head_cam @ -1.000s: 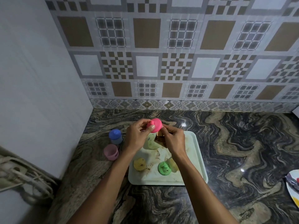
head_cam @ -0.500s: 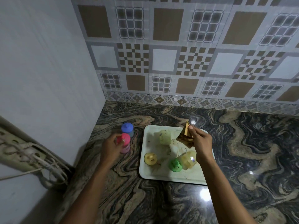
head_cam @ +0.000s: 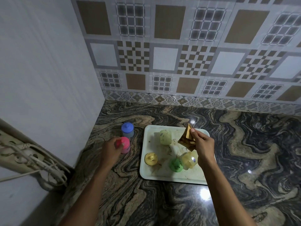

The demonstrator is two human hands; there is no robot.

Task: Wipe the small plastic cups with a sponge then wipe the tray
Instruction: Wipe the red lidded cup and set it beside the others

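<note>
Left hand (head_cam: 112,148): grips the pink cup (head_cam: 125,143) from its left side, fingers curled round it, all a little blurred. Stands bottom up on the marble counter (head_cam: 244,152), left of the tray (head_cam: 172,178) and apart from it. Under the bright pink top, a paler pink band; cannot tell if this is a second cup. Just behind, nearer the corner, a blue cup (head_cam: 127,129), also bottom up, not touched by the hand.

Right hand (head_cam: 203,144): pinches the sponge (head_cam: 187,137) between thumb and fingers, closed tightly on it. Thin, yellow-brown, darkly stained, raised over the far right part of the tray, one corner pointing up. Seems to touch neither the tray nor any cup.

On the tray, white and smeared with brown marks, four cups:
- at the far side, a pale green cup (head_cam: 165,137), bottom up, with dark specks;
- at the near left, a yellow cup (head_cam: 151,158), bottom up, also speckled;
- at the near middle, a green cup (head_cam: 176,164), bottom up;
- just beside it on the right, a clear yellowish cup (head_cam: 189,159), lying tilted on its side, partly hidden behind the right wrist.

Against the plain wall (head_cam: 48,70) on the left, a white power strip (head_cam: 24,154). Behind the counter, patterned tiles (head_cam: 162,57) in brown, grey and white.
</note>
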